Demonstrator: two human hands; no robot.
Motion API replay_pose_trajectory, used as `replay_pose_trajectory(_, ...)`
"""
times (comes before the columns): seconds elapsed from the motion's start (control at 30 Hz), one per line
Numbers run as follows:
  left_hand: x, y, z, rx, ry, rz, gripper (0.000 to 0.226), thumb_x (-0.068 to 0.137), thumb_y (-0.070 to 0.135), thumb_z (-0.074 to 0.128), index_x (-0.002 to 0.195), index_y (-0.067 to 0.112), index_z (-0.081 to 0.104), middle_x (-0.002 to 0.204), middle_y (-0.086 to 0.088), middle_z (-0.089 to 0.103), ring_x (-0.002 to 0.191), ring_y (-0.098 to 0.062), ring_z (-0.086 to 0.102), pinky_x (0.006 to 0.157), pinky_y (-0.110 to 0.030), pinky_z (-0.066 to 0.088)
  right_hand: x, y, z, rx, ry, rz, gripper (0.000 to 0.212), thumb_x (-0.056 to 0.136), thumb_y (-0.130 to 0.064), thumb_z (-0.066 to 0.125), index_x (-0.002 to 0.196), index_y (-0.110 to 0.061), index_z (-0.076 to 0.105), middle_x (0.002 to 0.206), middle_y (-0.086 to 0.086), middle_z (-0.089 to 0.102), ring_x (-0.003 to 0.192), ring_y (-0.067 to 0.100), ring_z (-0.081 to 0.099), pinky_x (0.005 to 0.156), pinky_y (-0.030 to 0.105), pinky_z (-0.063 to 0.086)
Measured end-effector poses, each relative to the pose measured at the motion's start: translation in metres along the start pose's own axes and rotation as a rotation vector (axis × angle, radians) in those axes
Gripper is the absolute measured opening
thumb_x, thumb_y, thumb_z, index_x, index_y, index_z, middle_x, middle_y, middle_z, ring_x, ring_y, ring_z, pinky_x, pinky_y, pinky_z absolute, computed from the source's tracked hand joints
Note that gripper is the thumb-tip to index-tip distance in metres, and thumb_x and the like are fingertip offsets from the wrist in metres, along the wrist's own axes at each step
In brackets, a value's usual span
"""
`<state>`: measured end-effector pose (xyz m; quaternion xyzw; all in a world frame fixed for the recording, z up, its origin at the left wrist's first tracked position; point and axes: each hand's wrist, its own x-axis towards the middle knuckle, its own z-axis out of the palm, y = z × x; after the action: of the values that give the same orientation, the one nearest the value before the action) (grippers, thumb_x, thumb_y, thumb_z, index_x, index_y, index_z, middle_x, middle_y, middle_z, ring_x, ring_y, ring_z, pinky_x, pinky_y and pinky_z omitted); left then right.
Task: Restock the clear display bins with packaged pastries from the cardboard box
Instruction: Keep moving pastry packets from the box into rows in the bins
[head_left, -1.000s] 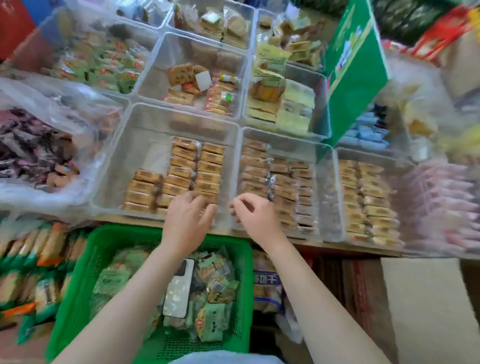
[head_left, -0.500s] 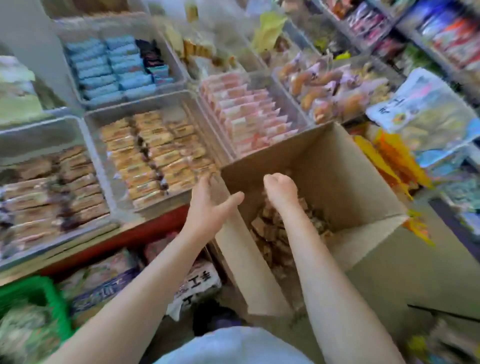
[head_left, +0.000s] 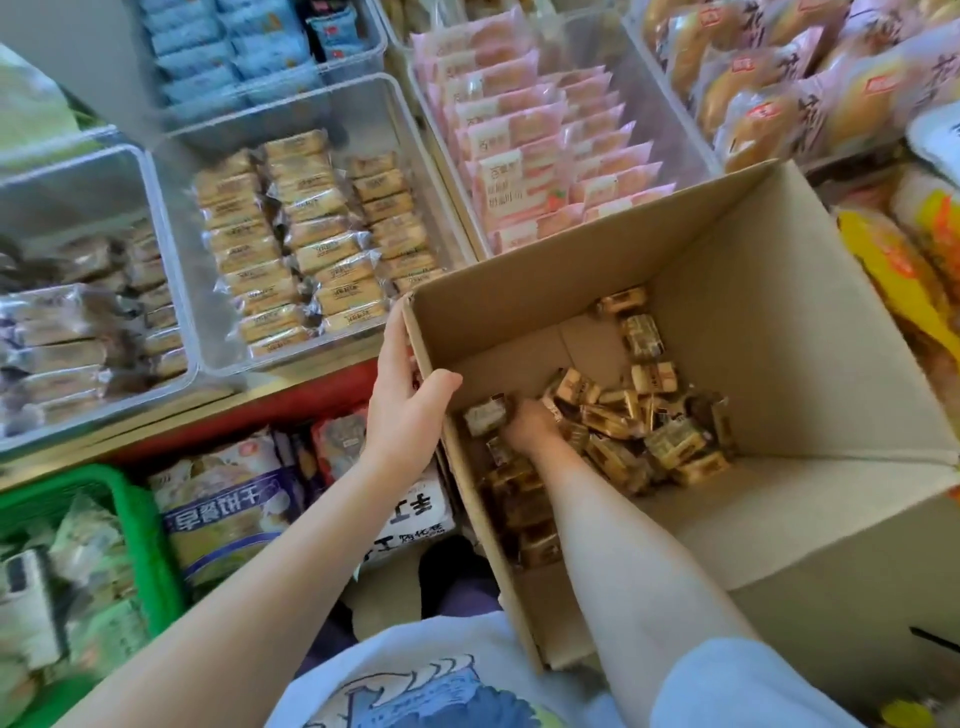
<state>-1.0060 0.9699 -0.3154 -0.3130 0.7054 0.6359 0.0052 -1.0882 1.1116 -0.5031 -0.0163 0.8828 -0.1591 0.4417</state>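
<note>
A person in a pale printed shirt (head_left: 415, 686) leans over an open cardboard box (head_left: 779, 322) beside a shop counter (head_left: 291, 400) lined with clear bins. The left hand (head_left: 402, 410) grips the box's near-left wall at its top edge, thumb hooked inside and fingers running up the outside corner. The right hand (head_left: 530, 426) is plunged to the bottom of the box among a loose heap of gold-and-brown wrapped pastries (head_left: 639, 415); its fingers are buried in the packets, and whether they have closed on one cannot be told. One packet (head_left: 485, 414) lies just beside that hand, toward the left wall.

On the counter, the bin (head_left: 332, 98) nearest the box's far-left corner holds neat rows of tan packaged pastries (head_left: 306, 239). To its left another bin (head_left: 171, 291) carries darker, blurred packets. Behind the box a bin (head_left: 649, 93) is stacked with pink-wrapped cakes (head_left: 540, 150), with blue packets (head_left: 228, 47) farther back on the left and wrapped buns (head_left: 769, 98) at upper right.

Below the counter's edge stand a green basket (head_left: 140, 525) of green packets and large bagged goods (head_left: 228, 514). Yellow bags (head_left: 904, 260) lie to the right of the box.
</note>
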Motion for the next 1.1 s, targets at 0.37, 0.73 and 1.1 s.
replay_pose_trajectory(0.37,0.005,-0.003,-0.003,0.033,-0.022,0.03,0.08,0.078,0.029,0.054,0.148,0.054,0.026,0.149,0.018,0.044,0.137,-0.009,0.043,0.112,-0.051,0.041,0.022,-0.012,0.009,-0.405,-0.028,-0.128,0.079,0.086,-0.013,0.074,0.152,-0.025,0.034,0.156,0.017,0.028,0.144,0.036,0.028,0.111,0.047,0.039)
replay_pose_trajectory(0.73,0.009,-0.001,-0.014,0.036,-0.143,-0.014,0.089,0.069,0.044,0.062,0.148,0.055,0.021,0.151,0.008,0.042,0.138,-0.022,0.044,0.111,-0.055,0.041,-0.079,-0.038,-0.093,0.736,-0.222,0.004,0.041,0.103,-0.041,0.045,0.129,-0.01,0.056,0.11,0.013,0.066,0.093,0.024,0.065,0.074,0.031,0.046)
replay_pose_trajectory(1.1,-0.012,0.054,-0.119,-0.32,-0.236,0.125,0.037,0.09,0.032,0.072,0.123,0.014,0.067,0.103,-0.007,0.075,0.09,-0.024,0.07,0.078,-0.038,0.059,-0.182,-0.145,-0.104,0.924,-0.63,-0.561,0.055,0.101,-0.039,0.029,0.103,-0.001,0.069,0.084,0.026,0.063,0.053,0.028,0.059,0.043,0.027,0.039)
